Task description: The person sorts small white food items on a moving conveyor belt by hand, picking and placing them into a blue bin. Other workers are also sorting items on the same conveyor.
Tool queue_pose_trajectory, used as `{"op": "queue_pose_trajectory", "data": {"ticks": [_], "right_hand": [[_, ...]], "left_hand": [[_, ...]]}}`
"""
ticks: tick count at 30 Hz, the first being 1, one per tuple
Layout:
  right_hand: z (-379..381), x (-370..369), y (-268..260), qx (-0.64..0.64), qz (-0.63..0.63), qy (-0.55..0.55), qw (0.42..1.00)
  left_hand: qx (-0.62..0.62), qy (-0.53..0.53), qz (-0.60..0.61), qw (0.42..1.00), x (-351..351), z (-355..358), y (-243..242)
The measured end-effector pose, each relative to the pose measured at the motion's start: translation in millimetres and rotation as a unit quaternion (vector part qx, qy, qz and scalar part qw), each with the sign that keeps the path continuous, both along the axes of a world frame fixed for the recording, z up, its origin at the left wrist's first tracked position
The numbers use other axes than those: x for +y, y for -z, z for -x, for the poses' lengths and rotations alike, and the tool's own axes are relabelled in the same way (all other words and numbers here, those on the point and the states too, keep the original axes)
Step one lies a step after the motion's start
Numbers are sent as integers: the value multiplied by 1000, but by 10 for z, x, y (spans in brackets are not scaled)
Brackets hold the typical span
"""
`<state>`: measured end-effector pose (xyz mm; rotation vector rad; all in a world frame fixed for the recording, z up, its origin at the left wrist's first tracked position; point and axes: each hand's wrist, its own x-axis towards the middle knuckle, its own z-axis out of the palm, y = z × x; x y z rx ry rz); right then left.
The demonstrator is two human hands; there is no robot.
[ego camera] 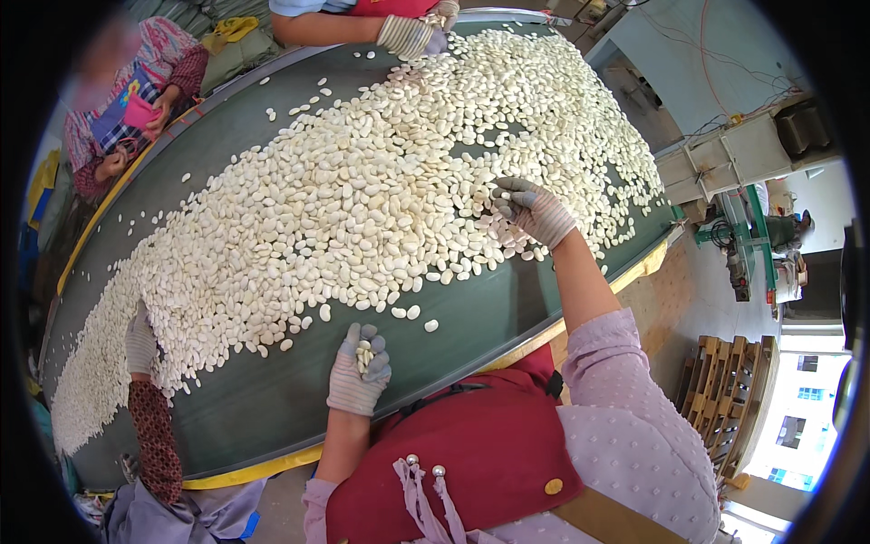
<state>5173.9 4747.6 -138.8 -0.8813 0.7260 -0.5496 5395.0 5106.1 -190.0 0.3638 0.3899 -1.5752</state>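
White beans [353,197] lie in a broad heap along a dark green conveyor belt [476,306]. My left hand [360,370], in a striped knit glove with grey fingers, is turned palm up over the near side of the belt, its fingers curled round several beans [365,355]. Farther right, my right hand [533,209], gloved the same way, reaches over the heap's near edge with its fingers bent. A pale bean shows by its fingertips; whether it is gripped I cannot tell. A few loose beans [413,312] lie between the heap and my left hand.
A co-worker's gloved hand [141,343] touches the beans at left. Opposite, another person's gloved hands [411,35] hold beans. A third person in a checked apron [129,115] stands at the far edge. The belt's near rim [537,338] runs before me; wooden pallets [727,401] stand right.
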Motion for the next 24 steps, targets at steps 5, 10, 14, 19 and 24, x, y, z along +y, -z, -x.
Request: {"op": "queue_pose_trajectory", "data": {"ticks": [5, 10, 14, 19, 24], "right_hand": [[-168, 23, 4, 307, 280, -36, 909], [-541, 235, -61, 539, 586, -127, 592], [-742, 174, 56, 598, 559, -195, 540], [-864, -148, -71, 521, 468, -30, 714], [-1316, -616, -161, 627, 507, -106, 581]], "left_hand": [[0, -8, -28, 1000, 161, -85, 38], [-6, -5, -31, 999, 218, -165, 86], [-12, -4, -37, 999, 193, -231, 37], [-1, -10, -29, 1000, 303, -380, 76], [30, -23, -37, 999, 393, -484, -32]]}}
